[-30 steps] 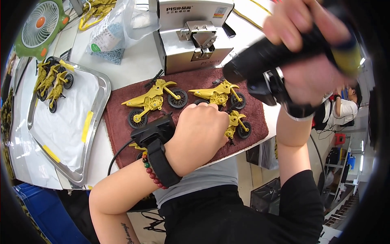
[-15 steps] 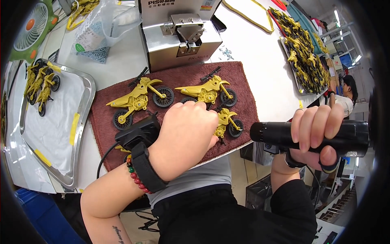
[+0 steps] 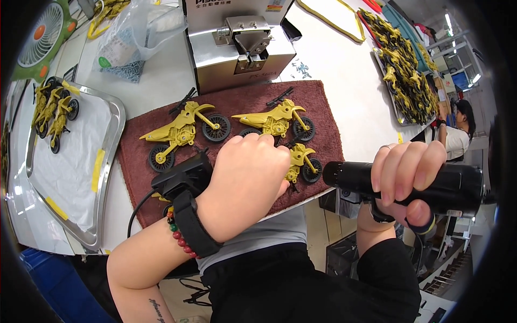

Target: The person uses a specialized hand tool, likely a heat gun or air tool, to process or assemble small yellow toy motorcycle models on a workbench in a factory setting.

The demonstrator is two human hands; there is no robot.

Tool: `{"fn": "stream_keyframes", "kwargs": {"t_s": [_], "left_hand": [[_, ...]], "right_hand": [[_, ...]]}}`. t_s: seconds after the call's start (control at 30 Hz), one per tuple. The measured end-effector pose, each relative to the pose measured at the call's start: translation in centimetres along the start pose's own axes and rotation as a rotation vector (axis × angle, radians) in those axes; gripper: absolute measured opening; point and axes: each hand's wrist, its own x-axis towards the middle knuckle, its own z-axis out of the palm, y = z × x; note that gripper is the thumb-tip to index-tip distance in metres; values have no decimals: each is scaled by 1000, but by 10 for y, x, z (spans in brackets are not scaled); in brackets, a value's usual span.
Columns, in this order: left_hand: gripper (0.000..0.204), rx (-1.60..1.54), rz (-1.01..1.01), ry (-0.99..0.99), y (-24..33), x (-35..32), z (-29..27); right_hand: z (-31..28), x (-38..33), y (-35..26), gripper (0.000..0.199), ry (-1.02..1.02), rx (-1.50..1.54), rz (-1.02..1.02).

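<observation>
My left hand (image 3: 250,180), its fingers curled under, lies over the near right yellow toy motorcycle (image 3: 294,161) and grips it against the brown towel (image 3: 331,129). The back of the hand hides most fingertips and part of that toy. In my right hand (image 3: 406,175) is a black electric screwdriver (image 3: 458,185), lying sideways with its narrower end toward the toy but apart from it; no bit can be made out. Two more toy motorcycles lie farther back on the towel, one at left (image 3: 180,126) and one at right (image 3: 274,119). Yellow parts show under my left wrist.
A metal screw feeder (image 3: 212,70) stands behind the towel, with loose screws (image 3: 302,70) beside it. To the left are a bag of screws (image 3: 125,70), a metal tray (image 3: 102,204) holding toy motorcycles, and a fan (image 3: 40,40). A heaped tray (image 3: 406,81) and a person (image 3: 458,129) are at right.
My right hand has shifted a little left with the screwdriver, whose narrower end is now closer to the towel's right edge. My left hand stays in place.
</observation>
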Motion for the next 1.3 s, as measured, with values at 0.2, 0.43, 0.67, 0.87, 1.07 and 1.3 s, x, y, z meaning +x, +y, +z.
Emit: {"fn": "stream_keyframes", "kwargs": {"t_s": [0.2,0.43,0.67,0.87,1.07,1.3], "left_hand": [[28,108,4,41,5,-2,7],[26,167,23,97,2,1,4],[23,173,36,95,5,2,4],[23,221,-1,135,11,-1,11],[14,308,-16,175,17,0,12],[11,323,-61,209,18,-5,17]], "right_hand": [[-29,26,-12,27,-496,161,23],[-35,57,-2,27,-756,287,28],[-32,53,-2,35,-649,233,45],[6,5,-1,41,-53,21,-6],[-1,-11,-6,42,1,-62,-111],[3,-22,-1,40,98,-92,-163]]}}
